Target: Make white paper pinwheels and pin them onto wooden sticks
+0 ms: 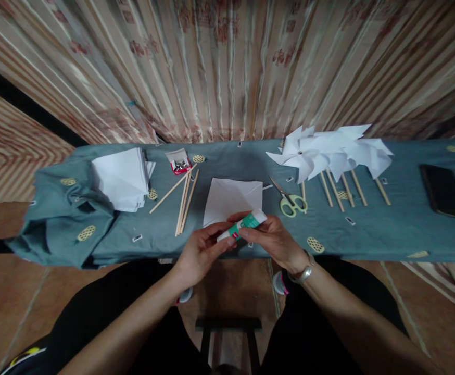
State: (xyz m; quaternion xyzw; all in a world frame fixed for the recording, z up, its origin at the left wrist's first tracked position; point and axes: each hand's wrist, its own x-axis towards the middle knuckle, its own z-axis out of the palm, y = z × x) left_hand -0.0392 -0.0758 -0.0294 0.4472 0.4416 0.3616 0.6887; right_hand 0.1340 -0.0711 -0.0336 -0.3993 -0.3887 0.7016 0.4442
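The left hand (198, 252) and right hand (280, 244) both gripped the glue stick (247, 226) near the table (134, 250) edge, by the white paper (233, 197). Bare cloth (371, 234) lay between the pinwheel sticks (334, 190) and that edge.

Pretty dim shot we've got here, with the floor (239, 284) shadowy between the legs. We can't pin down the light source. Wide-angle stretch fans the curtain (233, 78) folds outward. The paper stack (120, 174) stands out pale, the bracelet (306, 273) glints, and the glue stick (251, 221) lettering's too soft to read.
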